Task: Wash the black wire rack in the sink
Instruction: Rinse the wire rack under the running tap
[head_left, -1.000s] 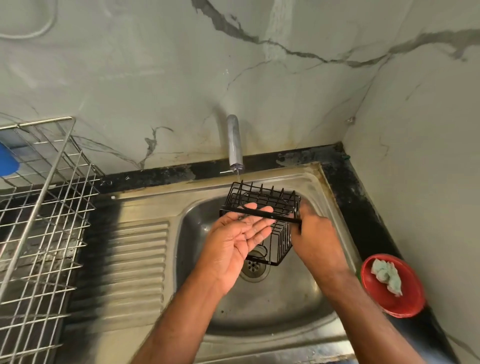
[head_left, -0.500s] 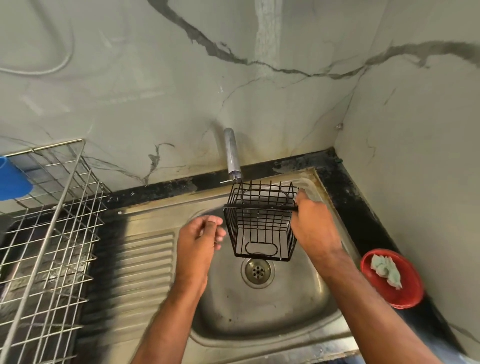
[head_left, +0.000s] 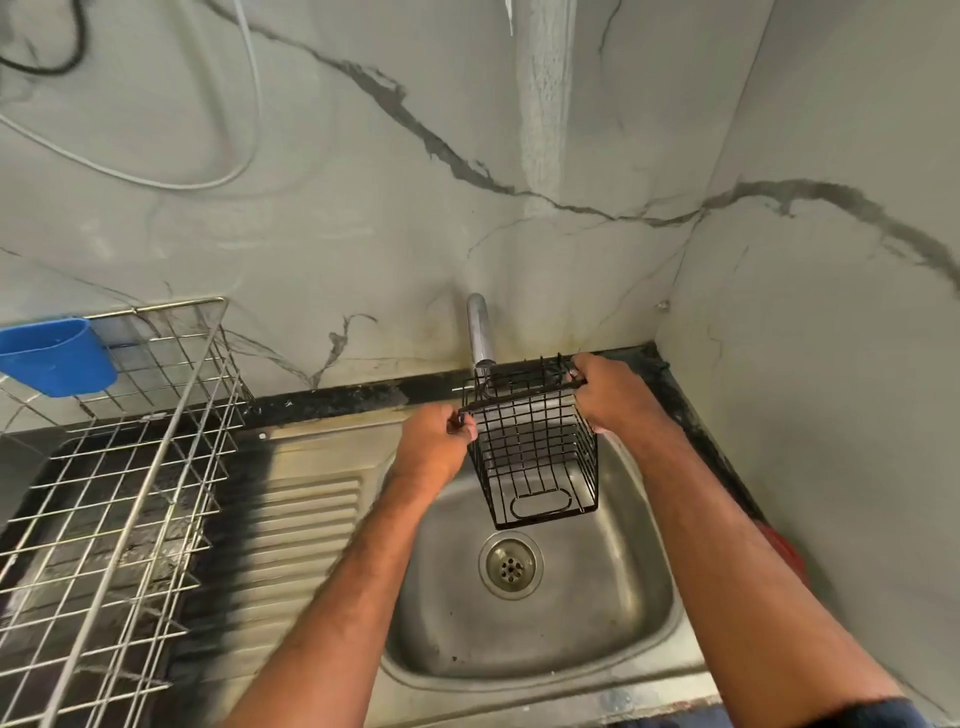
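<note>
Two bare hands are seen, left hand (head_left: 434, 441) and right hand (head_left: 613, 392). One black wire rack (head_left: 535, 447) is counted, one stainless steel sink (head_left: 597, 613), one silver wire dish drainer (head_left: 119, 493), one blue plastic cup (head_left: 54, 356).

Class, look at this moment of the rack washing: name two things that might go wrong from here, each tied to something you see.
1. Both hands, left hand and right hand, pinch only the top rim of the black wire rack; wet wire may slip, dropping it into the sink.
2. The rack's rim sits right at the tap spout, so lifting or tilting may knock it.
</note>
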